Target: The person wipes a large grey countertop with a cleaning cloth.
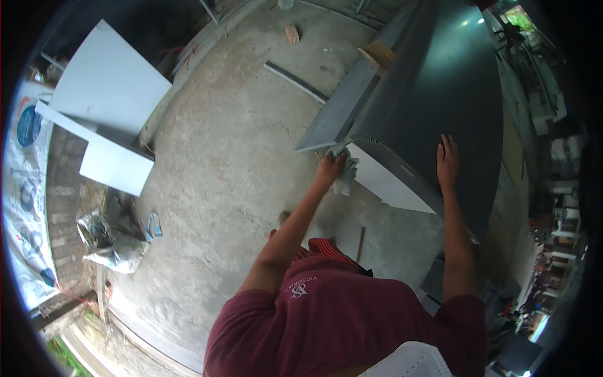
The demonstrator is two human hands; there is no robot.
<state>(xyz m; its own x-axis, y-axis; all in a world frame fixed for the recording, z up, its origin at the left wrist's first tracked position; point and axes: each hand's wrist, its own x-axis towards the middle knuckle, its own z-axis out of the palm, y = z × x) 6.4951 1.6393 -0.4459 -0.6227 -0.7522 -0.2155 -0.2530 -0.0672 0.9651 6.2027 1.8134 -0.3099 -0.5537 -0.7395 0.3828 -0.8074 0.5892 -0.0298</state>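
My left hand (331, 168) is closed round a crumpled pale grey rag (344, 181), beside the curved corner of a large dark grey panel (433, 81). Fingers stretched, my right hand (447, 161) rests on the panel's smooth top surface near its front edge. A row of narrow slots runs along the curved bend near the rag. Below that bend, a white face (389, 182) of the piece shows. A lower grey board (342, 116) extends along the left side, with a small wooden block (379, 55) standing by it.
On the concrete floor (213, 138) lie a grey strip (295, 81), a brick (292, 34) and a thin stick (360, 245). White panels (113, 81) lean at the left, above a silvery bag (119, 251). Cluttered shelving (559, 232) lines the right side.
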